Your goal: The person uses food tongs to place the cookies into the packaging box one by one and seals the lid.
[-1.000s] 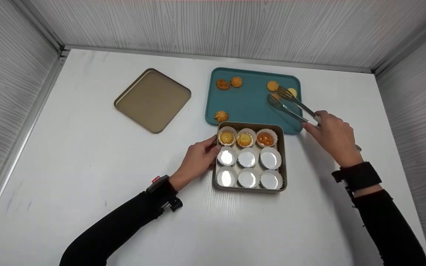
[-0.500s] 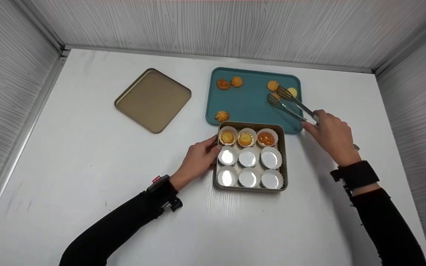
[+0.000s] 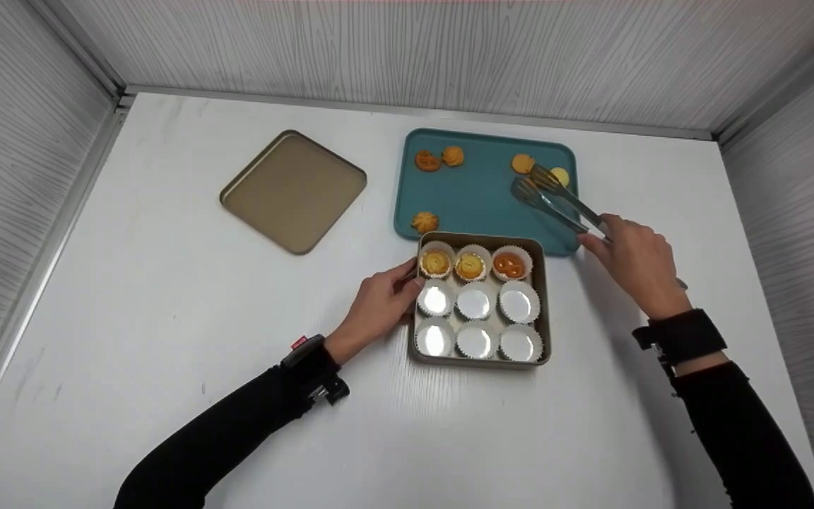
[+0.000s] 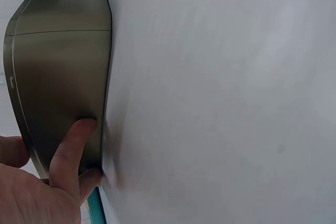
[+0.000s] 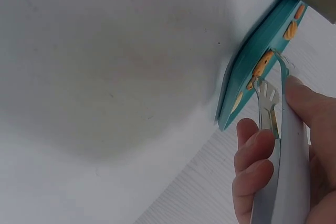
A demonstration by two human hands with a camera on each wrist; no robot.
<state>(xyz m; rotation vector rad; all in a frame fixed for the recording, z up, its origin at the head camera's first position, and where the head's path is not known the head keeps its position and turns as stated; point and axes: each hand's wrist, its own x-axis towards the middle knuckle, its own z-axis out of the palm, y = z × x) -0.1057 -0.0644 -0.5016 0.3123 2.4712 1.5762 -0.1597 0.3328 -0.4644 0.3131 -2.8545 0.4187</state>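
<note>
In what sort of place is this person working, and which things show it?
Probably a small enclosed workstation, perhaps a recording booth, rather than a home kitchen: the white tabletop is bordered by pale wood-grain panels on three sides, and a black band is strapped to each wrist.

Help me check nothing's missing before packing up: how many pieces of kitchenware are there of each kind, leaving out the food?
Brown box: 1
Blue-green tray: 1
Brown shallow lid or tray: 1
Pair of tongs: 1
White paper cups, all in the box: 9
Total: 13
</note>
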